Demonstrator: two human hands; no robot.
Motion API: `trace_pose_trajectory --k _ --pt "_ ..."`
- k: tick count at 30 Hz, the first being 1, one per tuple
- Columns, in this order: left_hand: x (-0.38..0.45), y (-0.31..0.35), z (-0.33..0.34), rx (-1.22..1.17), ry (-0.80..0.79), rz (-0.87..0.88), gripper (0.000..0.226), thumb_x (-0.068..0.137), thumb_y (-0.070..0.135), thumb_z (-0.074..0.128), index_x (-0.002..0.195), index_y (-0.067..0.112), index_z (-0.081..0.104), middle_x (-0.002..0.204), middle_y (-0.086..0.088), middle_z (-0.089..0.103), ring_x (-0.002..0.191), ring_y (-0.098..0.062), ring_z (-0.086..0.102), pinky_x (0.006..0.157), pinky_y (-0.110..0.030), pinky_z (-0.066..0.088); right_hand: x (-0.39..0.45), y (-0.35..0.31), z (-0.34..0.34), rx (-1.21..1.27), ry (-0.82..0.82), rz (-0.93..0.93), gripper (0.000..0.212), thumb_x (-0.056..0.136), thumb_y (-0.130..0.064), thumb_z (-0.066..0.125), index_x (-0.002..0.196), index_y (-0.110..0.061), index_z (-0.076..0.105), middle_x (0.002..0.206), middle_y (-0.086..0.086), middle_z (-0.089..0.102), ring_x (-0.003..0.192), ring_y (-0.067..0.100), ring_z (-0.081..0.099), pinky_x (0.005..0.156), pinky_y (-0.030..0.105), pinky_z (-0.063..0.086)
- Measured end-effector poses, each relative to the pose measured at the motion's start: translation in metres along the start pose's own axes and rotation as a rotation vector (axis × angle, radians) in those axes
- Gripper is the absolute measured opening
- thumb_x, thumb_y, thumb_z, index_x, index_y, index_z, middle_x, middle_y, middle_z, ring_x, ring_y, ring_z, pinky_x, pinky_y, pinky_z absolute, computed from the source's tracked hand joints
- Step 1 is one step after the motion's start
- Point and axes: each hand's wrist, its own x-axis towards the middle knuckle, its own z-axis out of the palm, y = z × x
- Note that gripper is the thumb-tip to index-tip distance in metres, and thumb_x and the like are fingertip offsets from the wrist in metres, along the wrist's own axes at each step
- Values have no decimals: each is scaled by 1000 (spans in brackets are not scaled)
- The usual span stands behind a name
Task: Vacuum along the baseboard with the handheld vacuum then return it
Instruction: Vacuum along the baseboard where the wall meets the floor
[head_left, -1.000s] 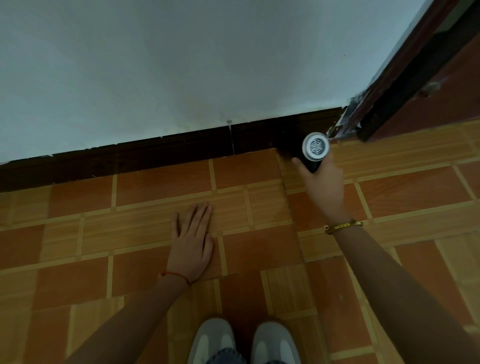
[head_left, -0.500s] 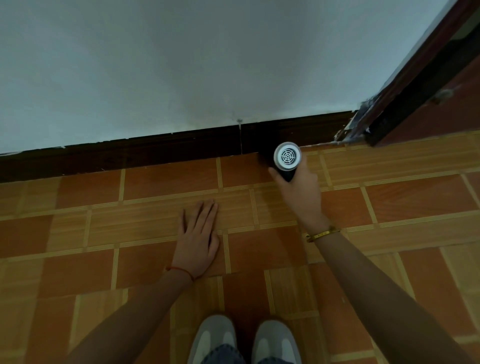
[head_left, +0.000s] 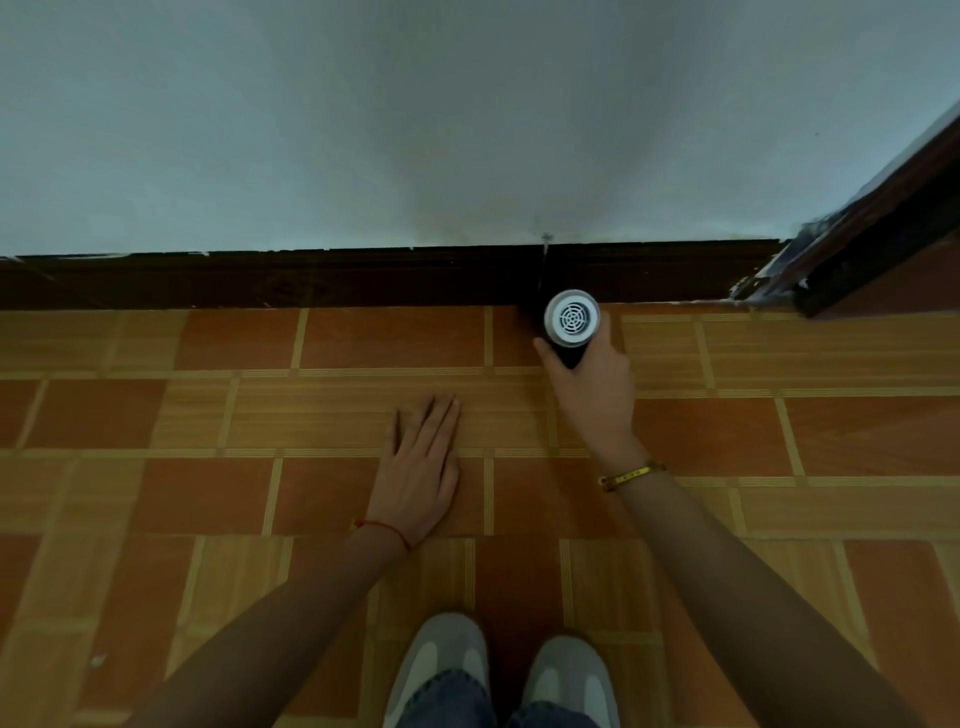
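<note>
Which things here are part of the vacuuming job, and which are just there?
Job: handheld vacuum, gripped by the right hand; dark baseboard; tiled floor.
Just there: left hand flat on floor; door frame; grey shoes.

- The single head-worn camera looks steeply down and forward from above the person's shoes (head_left: 501, 670).
- It faces the dark baseboard (head_left: 311, 278) and grey wall (head_left: 415, 114) (wide-angle, so straight lines bow).
- The tiled floor (head_left: 156, 493) sits close below, filling the lower half.
</note>
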Motion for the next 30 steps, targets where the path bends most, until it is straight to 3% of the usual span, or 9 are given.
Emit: trace_pose_trajectory --k 9,13,18,22,30 --pt "-16 -32 -13 -18 63 -190 61 102 36 20 158 14 22 164 -2 26 153 -19 12 123 -55 5 -4 -4 14 19 7 -9 69 87 -42 68 142 -13 39 120 5 66 103 19 65 71 19 45" --pt "-23 -42 -15 -26 100 -249 60 102 36 20 157 13 23 163 -2 28 153 -18 13 124 -53 3 -5 -21 33 49 -85 -82 66 86 -42 69 139 -15 41 120 5 67 105 23 65 78 28 53" --pt "-32 -57 -17 19 98 -260 59 102 35 23 157 13 24 162 -3 30 152 -20 18 123 -56 8 -1 -34 50 10 -135 -142 69 85 -44 69 141 -16 40 119 5 67 101 22 66 77 32 56" --pt "-41 -66 -16 3 124 -297 59 102 33 24 156 12 26 161 -4 32 152 -21 21 123 -56 8 0 -31 50 28 -85 -93 71 85 -42 70 142 -13 40 120 6 67 103 22 66 76 25 51" --pt "-67 -89 -21 6 145 -365 58 102 32 24 157 12 25 160 -4 34 151 -22 23 122 -56 12 -2 -63 77 -30 -189 -173 70 86 -49 66 141 -18 38 119 2 66 100 21 66 75 34 56"
